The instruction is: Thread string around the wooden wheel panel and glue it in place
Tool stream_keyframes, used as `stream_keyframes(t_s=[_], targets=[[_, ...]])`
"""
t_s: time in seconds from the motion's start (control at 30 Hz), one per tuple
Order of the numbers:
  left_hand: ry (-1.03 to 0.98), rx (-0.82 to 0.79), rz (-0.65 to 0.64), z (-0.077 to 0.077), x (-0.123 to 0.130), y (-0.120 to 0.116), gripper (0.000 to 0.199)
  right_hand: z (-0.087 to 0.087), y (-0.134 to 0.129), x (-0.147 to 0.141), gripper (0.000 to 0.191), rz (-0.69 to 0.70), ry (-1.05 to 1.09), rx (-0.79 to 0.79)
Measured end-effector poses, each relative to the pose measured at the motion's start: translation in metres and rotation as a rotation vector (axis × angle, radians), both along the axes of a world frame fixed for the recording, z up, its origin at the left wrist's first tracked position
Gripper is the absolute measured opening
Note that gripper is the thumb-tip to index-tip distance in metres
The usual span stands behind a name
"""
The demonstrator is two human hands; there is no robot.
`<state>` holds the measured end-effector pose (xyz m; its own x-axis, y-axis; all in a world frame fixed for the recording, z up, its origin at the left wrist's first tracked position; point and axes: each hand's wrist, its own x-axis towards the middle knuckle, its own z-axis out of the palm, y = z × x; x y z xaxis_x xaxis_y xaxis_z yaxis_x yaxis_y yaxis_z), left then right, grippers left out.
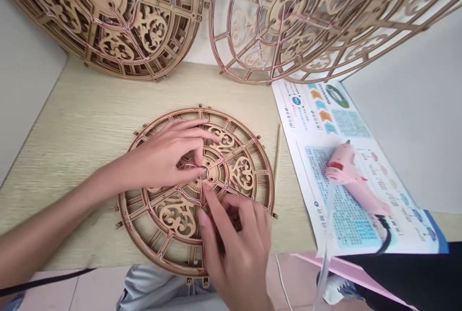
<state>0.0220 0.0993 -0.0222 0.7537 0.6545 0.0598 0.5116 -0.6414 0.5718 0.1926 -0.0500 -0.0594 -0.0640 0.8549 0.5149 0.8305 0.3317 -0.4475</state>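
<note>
Pale woven-grain desk (75,123) carrying a round laser-cut wooden filigree panel (176,217), lying flat at centre and strung with thin reddish cord (221,169). Left hand (159,154) pinches the cord at the panel's hub between thumb and forefinger. Right hand (238,239), just beside it, curls over the panel's lower right; its grip is hidden. Two larger panels (108,22) (288,22) stand behind; pink glue gun (348,171) on printed sheet (353,128), right.
</note>
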Motion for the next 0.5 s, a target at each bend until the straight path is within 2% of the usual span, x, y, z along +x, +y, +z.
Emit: stream_keyframes(t_s=[0.5], targets=[[-0.011,0.042,-0.036,-0.0004,-0.0039,-0.0001,0.018,0.0034,-0.0006,0.0029,0.029,0.062,0.05,0.084]])
